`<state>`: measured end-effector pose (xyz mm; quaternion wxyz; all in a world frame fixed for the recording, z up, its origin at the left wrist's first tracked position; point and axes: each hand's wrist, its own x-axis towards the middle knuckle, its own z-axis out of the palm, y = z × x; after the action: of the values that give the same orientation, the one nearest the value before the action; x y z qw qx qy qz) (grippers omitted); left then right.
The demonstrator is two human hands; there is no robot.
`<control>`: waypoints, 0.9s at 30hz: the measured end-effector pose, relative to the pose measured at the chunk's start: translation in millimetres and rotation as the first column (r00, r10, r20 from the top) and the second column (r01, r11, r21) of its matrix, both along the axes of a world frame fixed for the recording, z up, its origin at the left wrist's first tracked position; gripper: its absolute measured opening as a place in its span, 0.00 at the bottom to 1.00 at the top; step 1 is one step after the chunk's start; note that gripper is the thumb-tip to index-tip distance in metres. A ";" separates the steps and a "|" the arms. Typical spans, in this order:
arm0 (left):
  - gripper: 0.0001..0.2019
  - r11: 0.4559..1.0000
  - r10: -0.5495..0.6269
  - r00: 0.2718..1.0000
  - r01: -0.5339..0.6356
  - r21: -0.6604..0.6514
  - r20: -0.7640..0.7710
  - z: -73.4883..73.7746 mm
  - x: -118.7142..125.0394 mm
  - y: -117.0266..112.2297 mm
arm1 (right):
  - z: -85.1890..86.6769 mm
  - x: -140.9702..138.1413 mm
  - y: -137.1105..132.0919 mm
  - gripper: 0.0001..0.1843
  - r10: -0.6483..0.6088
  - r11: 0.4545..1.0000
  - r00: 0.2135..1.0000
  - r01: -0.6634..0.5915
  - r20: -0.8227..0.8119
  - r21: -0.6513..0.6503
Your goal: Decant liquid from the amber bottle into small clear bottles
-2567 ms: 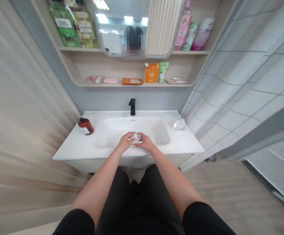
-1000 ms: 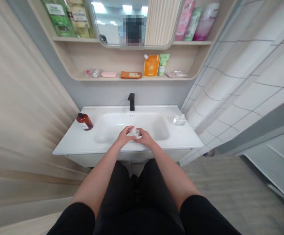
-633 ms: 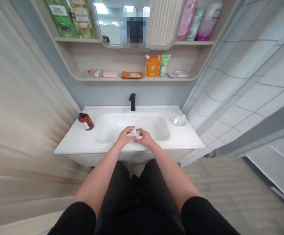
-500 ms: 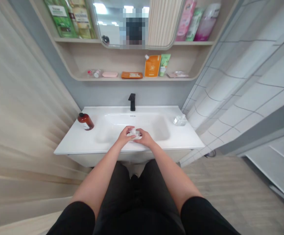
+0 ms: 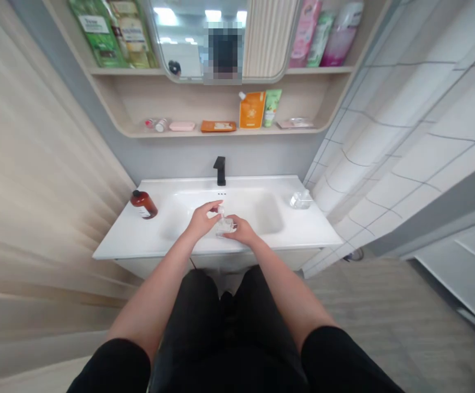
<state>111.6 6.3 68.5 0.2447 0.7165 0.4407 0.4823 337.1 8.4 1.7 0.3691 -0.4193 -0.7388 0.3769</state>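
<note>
Over the front of the white sink, my right hand grips a small clear bottle from the right. My left hand has its fingertips pinched on a small white cap just above the bottle's neck. Both hands hover above the basin, near its front rim. The bottle's contents cannot be made out.
A black faucet stands at the back of the sink. A brown bottle sits on the left counter, a clear container on the right. Shelves above hold tubes, pouches and soap boxes. Tiled wall on the right, slatted panel on the left.
My left hand has lifted up and slightly left, with the small white cap now apart from the bottle. My right hand stays on the bottle in about the same place.
</note>
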 end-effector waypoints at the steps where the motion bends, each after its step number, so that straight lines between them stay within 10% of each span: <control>1: 0.21 1.000 -0.009 0.999 0.010 0.024 -0.044 8.0 -1.3 -1.3 | 0.3 0.1 -0.1 0.38 -0.004 1.000 1.000 0.004 -0.001 0.002; 7: 0.15 0.994 0.100 0.981 -0.093 0.053 -0.167 24.7 -2.6 -12.9 | -1.8 0.1 1.4 0.39 0.004 1.000 1.000 -0.005 -0.012 -0.014; 12: 0.14 0.979 0.202 0.977 -0.201 -0.017 0.065 3.8 -23.1 -32.8 | -9.1 0.6 4.4 0.41 -0.026 0.999 1.000 0.025 -0.003 -0.029; 16: 0.18 0.917 0.399 0.888 -0.392 -0.077 0.228 -21.1 -84.2 -56.5 | -12.7 1.8 7.4 0.39 -0.038 0.999 0.999 0.038 0.017 -0.004; 22: 0.17 0.598 0.755 0.625 -0.780 -0.184 -0.198 -36.3 -198.6 -88.7 | -16.0 2.2 10.8 0.39 -0.016 1.000 1.000 0.016 0.002 0.010; 27: 0.09 0.611 0.684 0.519 -0.792 0.014 -0.513 -40.4 -243.5 -86.6 | -17.8 1.2 9.7 0.38 -0.013 1.000 1.000 0.013 -0.013 0.009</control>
<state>-131.9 -80.2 28.1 -0.0213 0.5205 0.7995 0.2991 338.3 18.1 -16.1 0.3783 -0.4201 -0.7353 0.3739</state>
